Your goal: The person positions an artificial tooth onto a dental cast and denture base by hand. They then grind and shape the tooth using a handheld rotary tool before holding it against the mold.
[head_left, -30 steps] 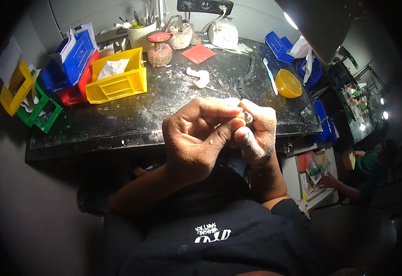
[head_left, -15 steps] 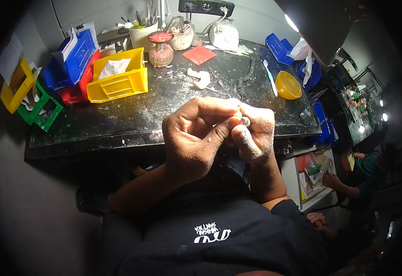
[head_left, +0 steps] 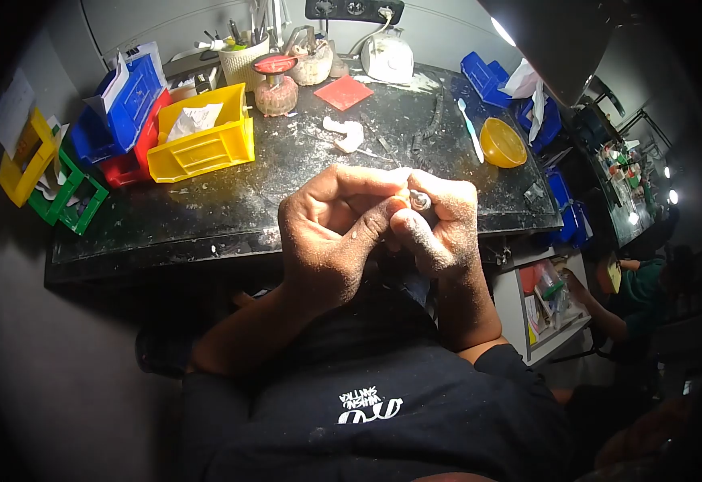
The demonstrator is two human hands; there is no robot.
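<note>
The left hand [head_left: 331,233] has thumb and forefinger pinched together, their tips meeting the right hand [head_left: 441,225]; what they grip is too hidden to tell. The right hand's fingers are closed around a small shiny metal piece [head_left: 420,200], possibly the nose of a handpiece, at the meeting point of both hands. Beyond the grip, a white dental cast [head_left: 349,136] lies on the dusty black bench [head_left: 206,201]; farther right are a toothbrush [head_left: 471,131] and a translucent orange bowl [head_left: 503,143].
</note>
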